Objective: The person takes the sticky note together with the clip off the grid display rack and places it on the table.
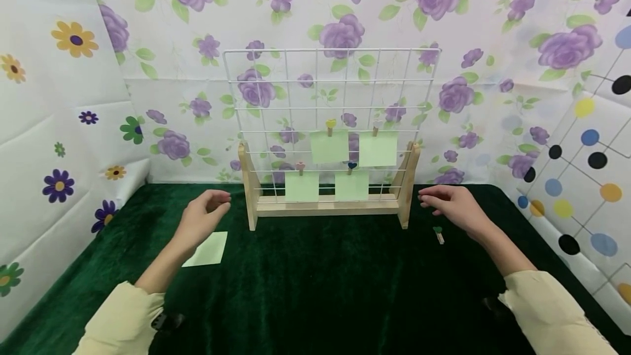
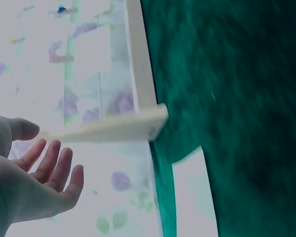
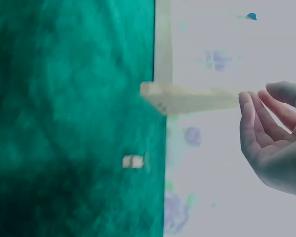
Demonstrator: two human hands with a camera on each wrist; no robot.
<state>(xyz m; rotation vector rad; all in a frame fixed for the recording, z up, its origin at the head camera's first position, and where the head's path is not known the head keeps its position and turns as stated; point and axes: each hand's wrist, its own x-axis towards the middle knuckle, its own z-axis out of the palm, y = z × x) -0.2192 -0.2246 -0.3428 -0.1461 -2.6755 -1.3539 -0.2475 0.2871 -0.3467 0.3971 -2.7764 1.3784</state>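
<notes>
My left hand (image 1: 201, 217) hovers above a pale green paper sheet (image 1: 212, 249) on the cloth, fingers loosely bent and holding nothing. To the right, my right hand (image 1: 458, 210) hangs in the air near a small wooden clip (image 1: 440, 236) with a green top; it too is bare, with relaxed fingers in the right wrist view. Between the hands stands a white wire grid (image 1: 331, 80) on a wooden stand (image 1: 325, 210). Green sheets hang from it by clips: an upper left sheet (image 1: 329, 148), an upper right sheet (image 1: 378, 149), a lower left sheet (image 1: 302, 188) and a lower right sheet (image 1: 352, 186).
Dark green cloth (image 1: 315, 278) covers the table. A flowered backdrop (image 1: 182, 92) rises behind the grid, and a dotted sheet (image 1: 581, 179) borders the right side. The stand's right leg (image 3: 197, 100) lies close to the right fingertips in the right wrist view.
</notes>
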